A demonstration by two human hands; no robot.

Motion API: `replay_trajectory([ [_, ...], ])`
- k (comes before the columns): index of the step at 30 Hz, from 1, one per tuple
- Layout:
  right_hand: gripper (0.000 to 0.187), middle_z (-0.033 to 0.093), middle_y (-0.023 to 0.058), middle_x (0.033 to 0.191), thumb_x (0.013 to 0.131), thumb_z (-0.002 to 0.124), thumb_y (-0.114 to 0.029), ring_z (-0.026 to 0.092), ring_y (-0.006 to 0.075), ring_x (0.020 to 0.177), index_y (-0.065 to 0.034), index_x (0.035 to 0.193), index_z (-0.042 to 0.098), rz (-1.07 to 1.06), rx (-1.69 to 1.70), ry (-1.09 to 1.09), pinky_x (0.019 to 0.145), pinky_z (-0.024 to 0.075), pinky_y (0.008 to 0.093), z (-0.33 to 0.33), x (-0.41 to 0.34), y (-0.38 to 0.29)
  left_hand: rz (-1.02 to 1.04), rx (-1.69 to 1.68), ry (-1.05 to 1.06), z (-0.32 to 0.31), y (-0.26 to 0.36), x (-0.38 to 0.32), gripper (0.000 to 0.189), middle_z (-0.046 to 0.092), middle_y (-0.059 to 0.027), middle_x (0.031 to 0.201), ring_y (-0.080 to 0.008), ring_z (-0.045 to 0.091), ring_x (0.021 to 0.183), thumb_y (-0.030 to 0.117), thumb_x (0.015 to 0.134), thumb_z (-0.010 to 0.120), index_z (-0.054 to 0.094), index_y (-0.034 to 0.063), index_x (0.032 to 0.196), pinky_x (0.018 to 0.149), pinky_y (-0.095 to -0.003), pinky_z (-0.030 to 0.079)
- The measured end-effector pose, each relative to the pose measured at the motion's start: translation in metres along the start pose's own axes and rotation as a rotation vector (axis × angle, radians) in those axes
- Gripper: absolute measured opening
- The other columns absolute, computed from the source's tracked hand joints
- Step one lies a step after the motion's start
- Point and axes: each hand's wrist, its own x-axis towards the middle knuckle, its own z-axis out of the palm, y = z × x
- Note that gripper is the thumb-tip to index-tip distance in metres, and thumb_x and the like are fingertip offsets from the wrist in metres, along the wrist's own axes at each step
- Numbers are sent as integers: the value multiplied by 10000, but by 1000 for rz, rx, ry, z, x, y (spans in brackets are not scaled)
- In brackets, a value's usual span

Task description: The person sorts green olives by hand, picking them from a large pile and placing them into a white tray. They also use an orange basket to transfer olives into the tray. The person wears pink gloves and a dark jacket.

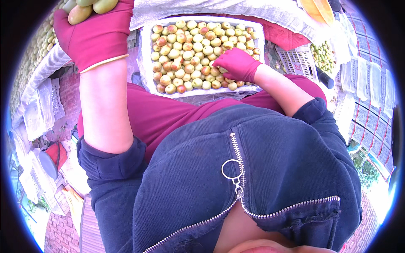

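Note:
My left hand (96, 38), in a dark pink fingerless-looking glove with a yellow band at the wrist, is raised at the top left, palm up. Several green and reddish jujubes (80, 15) rest in it; its fingertips are cut off by the picture's top. A white-lined crate (146, 63) full of yellow-green jujubes with red patches (190, 60) stands before me, close to my legs. Over the crate's right side, my right hand (239, 64), gloved alike, reaches palm down with bent fingers among the fruit. A pale jujube shows beneath its palm; whether it is gripped is hidden.
A large heap of green jujubes (31, 60) lies at the far left beside a pale cloth (44, 68). To the right are a red quilted cloth (281, 34), a white plastic basket (297, 63), smaller jujubes (324, 57) and a dark cylinder (325, 78). An orange basket (318, 11) stands behind.

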Motion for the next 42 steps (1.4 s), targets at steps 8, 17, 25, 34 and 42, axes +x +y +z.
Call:
replay_trajectory([
  [8,416,676,69,1117,851,791,-168,668,221,1021,-129,1235,638,81,802,375,922,542,362,-14,4,-1,-36,-78,27,-4,8,1,673,401,-322,1497,-493,354,1421,476,1028,455,431,-56,1439,1186,-582,359],
  [17,410,629,62,1118,825,825,-108,637,186,1001,-91,1170,606,103,812,452,907,538,332,-9,20,-1,-62,-163,145,13,10,-3,655,462,-293,1458,-480,383,1405,474,1015,488,477,-54,1404,1189,-596,347],
  [25,415,604,76,1126,820,826,-123,624,223,1006,-108,1180,620,123,522,536,916,527,342,-9,86,30,-74,-227,59,12,9,-2,616,533,-253,1394,-462,440,1363,461,1016,491,508,-51,1359,1194,-614,329],
  [34,280,612,115,1127,884,743,-126,635,310,1053,-125,1149,654,114,350,409,927,528,381,-9,126,40,-51,-230,116,11,8,0,614,551,-247,1376,-459,433,1371,459,1015,491,498,-42,1369,1200,-620,315],
  [42,292,657,91,1090,879,753,-177,667,259,998,-134,1158,679,178,375,465,899,552,353,-8,124,44,-70,-107,163,11,6,0,658,400,-326,1492,-488,354,1423,472,1020,468,449,-45,1425,1187,-576,360],
])
